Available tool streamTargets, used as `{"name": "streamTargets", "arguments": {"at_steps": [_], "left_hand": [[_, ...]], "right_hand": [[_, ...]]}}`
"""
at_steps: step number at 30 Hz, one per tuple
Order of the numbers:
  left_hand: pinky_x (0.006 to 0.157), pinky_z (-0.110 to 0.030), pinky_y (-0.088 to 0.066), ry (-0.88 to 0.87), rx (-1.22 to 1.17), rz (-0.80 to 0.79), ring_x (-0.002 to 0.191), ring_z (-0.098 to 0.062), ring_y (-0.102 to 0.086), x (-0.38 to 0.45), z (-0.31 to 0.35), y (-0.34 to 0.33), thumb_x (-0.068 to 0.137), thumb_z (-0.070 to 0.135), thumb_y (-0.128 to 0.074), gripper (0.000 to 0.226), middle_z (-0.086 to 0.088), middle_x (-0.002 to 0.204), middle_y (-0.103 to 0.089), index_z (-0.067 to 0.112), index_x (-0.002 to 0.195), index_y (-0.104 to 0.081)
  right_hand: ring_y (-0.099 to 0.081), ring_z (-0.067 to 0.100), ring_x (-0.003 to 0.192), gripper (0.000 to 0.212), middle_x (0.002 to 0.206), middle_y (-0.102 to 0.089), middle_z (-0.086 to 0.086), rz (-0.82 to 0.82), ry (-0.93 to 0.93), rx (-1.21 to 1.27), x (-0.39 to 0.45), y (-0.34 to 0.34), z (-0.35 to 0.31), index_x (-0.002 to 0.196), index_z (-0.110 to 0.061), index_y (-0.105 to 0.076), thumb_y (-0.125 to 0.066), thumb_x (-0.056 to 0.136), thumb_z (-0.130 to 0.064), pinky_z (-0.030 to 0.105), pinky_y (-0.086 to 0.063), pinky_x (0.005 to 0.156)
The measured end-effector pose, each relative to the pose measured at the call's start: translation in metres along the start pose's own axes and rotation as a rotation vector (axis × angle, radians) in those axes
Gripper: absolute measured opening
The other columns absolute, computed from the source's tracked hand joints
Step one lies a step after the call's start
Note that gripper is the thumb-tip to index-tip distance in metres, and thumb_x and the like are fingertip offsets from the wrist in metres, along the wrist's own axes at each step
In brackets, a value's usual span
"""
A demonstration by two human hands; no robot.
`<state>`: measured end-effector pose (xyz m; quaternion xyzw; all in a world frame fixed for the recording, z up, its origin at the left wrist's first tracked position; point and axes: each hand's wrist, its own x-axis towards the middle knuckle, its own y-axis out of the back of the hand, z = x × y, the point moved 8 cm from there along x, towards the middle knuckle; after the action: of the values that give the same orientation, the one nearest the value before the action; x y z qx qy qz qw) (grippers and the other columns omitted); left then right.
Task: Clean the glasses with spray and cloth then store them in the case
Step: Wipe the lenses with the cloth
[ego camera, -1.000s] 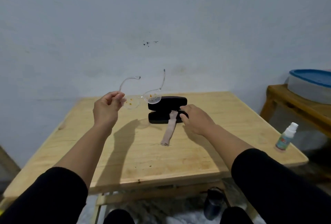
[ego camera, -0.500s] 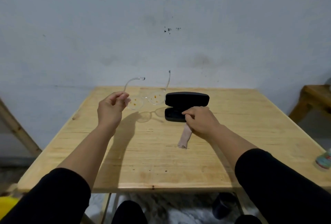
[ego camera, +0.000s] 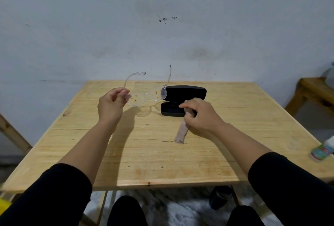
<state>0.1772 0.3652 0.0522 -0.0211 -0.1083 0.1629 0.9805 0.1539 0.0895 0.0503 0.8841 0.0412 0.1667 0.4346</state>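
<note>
Plain pale wall behind, light wooden table [ego camera: 137, 146] in front, and honestly the layout makes sense for a cleaning job. The person's left hand [ego camera: 111, 105] is raised off the tabletop, fingers pinched on the near corner of the clear glasses [ego camera: 147, 95], temples unfolded and pointing away toward the wall. Probably held up like that so both lenses stay reachable; they're speckled with little orange spots, so no cleaning shows yet.

The right hand [ego camera: 198, 115] is lower, knuckles up, fingers curled closed on the top end of the pinkish cloth [ego camera: 181, 132], which trails back toward the person along the wood. Just beyond that hand sits the black case [ego camera: 182, 100], lid open, ready for later. Looks like the cloth is coming out of it, or was draped over its edge; hard to say which.

The spray bottle [ego camera: 323, 150] is way out to the right of the right hand, near the table edge, nobody touching it. Both forearms are stretched forward, black sleeves pushed up, the hands apart with the glasses between and above them.
</note>
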Motion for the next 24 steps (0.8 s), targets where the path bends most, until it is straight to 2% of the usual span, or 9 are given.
{"name": "streamTargets", "arguments": {"at_steps": [3, 6, 8, 13, 16, 18, 20, 22, 24], "left_hand": [[0.085, -0.026, -0.053, 0.003, -0.006, -0.014, 0.078, -0.011, -0.066, -0.004, -0.003, -0.004, 0.091, 0.013, -0.057, 0.018, 0.001, 0.078, -0.066, 0.021, 0.08, -0.067], [0.086, -0.028, -0.052, 0.016, -0.019, -0.024, 0.082, -0.014, -0.067, -0.006, -0.007, -0.004, 0.091, 0.014, -0.058, 0.017, 0.001, 0.079, -0.066, 0.022, 0.08, -0.068], [0.086, -0.028, -0.052, 0.02, -0.019, -0.029, 0.082, -0.012, -0.068, -0.007, -0.008, -0.004, 0.091, 0.015, -0.058, 0.016, 0.001, 0.081, -0.067, 0.022, 0.081, -0.069], [0.086, -0.029, -0.052, 0.032, -0.024, -0.034, 0.087, -0.015, -0.068, -0.011, -0.009, -0.004, 0.091, 0.016, -0.058, 0.014, 0.0, 0.083, -0.068, 0.02, 0.083, -0.07], [0.087, -0.03, -0.052, 0.034, -0.035, -0.043, 0.087, -0.018, -0.068, -0.018, -0.009, -0.007, 0.091, 0.015, -0.058, 0.015, -0.001, 0.082, -0.068, 0.021, 0.082, -0.07], [0.088, -0.032, -0.052, 0.034, -0.04, -0.048, 0.088, -0.02, -0.067, -0.023, -0.009, -0.01, 0.091, 0.014, -0.058, 0.017, -0.001, 0.081, -0.068, 0.021, 0.08, -0.07], [0.088, -0.033, -0.052, 0.025, -0.04, -0.054, 0.09, -0.023, -0.066, -0.029, -0.008, -0.014, 0.091, 0.014, -0.058, 0.018, 0.0, 0.081, -0.068, 0.022, 0.08, -0.07], [0.088, -0.033, -0.052, 0.013, -0.047, -0.064, 0.091, -0.023, -0.066, -0.036, -0.005, -0.02, 0.091, 0.014, -0.057, 0.018, 0.001, 0.083, -0.068, 0.021, 0.081, -0.07], [0.086, -0.029, -0.053, 0.008, -0.071, -0.076, 0.089, -0.021, -0.066, -0.043, 0.0, -0.028, 0.092, 0.011, -0.055, 0.019, 0.001, 0.084, -0.068, 0.02, 0.081, -0.068]], "right_hand": [[-0.046, 0.007, 0.097, 0.029, 0.102, -0.051, -0.004, -0.021, 0.062, -0.04, -0.013, -0.006, 0.001, 0.107, -0.021, -0.069, -0.064, 0.078, -0.021, 0.013, -0.034, 0.082], [-0.044, 0.012, 0.105, 0.023, 0.11, -0.052, 0.003, -0.025, 0.111, -0.12, -0.02, -0.013, 0.001, 0.101, -0.014, -0.073, -0.069, 0.081, -0.025, 0.024, -0.038, 0.091], [-0.046, 0.017, 0.107, 0.021, 0.112, -0.053, 0.007, -0.024, 0.098, -0.135, -0.023, -0.015, 0.002, 0.098, -0.011, -0.073, -0.068, 0.083, -0.024, 0.026, -0.038, 0.093], [-0.044, 0.016, 0.106, 0.015, 0.112, -0.052, 0.004, -0.034, 0.042, -0.168, -0.025, -0.024, 0.001, 0.089, -0.006, -0.068, -0.058, 0.089, -0.017, 0.019, -0.03, 0.088], [-0.048, 0.016, 0.098, 0.011, 0.101, -0.053, 0.0, 0.081, -0.055, -0.087, -0.025, -0.018, 0.0, 0.084, -0.011, -0.064, -0.055, 0.09, -0.015, 0.021, -0.033, 0.08], [-0.054, 0.018, 0.089, 0.011, 0.093, -0.059, -0.002, 0.236, -0.231, 0.13, -0.027, -0.007, 0.01, 0.08, -0.018, -0.06, -0.055, 0.09, -0.019, 0.026, -0.041, 0.072], [-0.061, 0.023, 0.091, 0.014, 0.092, -0.068, 0.0, 0.338, -0.406, 0.504, -0.03, -0.004, 0.019, 0.077, -0.022, -0.06, -0.053, 0.09, -0.024, 0.034, -0.048, 0.079], [-0.065, 0.027, 0.097, 0.016, 0.091, -0.074, 0.004, 0.371, -0.448, 0.815, -0.03, -0.005, 0.016, 0.078, -0.02, -0.06, -0.051, 0.091, -0.022, 0.041, -0.049, 0.09], [-0.064, 0.025, 0.092, 0.017, 0.092, -0.071, 0.01, 0.408, -0.435, 1.053, -0.028, -0.003, 0.008, 0.08, -0.013, -0.059, -0.051, 0.094, -0.015, 0.039, -0.048, 0.094]]}}
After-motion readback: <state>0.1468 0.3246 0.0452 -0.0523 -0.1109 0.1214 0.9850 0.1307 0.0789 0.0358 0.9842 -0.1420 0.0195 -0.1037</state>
